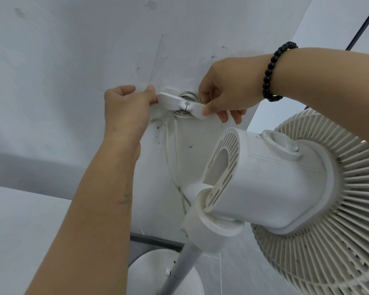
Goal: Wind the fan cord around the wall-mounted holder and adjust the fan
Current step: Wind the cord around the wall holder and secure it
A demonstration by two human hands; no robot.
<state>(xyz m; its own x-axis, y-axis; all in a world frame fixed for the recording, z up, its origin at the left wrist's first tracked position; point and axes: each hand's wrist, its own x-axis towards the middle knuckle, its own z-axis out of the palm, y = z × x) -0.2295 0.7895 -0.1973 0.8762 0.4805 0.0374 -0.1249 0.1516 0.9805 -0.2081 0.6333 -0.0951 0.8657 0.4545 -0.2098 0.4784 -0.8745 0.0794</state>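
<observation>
At the frame's centre, the thin white cord (172,154) is seen coiled behind the wall holder (182,104), two strands hanging toward the fan (285,188) at lower right. The holder's flaps are pinched by the left hand (126,109) and right hand (226,88). The cord is judged light, limp and slippery, best taken near the coil.

Both arms raised, left hand (126,107) pinching, right hand (224,90) pinching
</observation>
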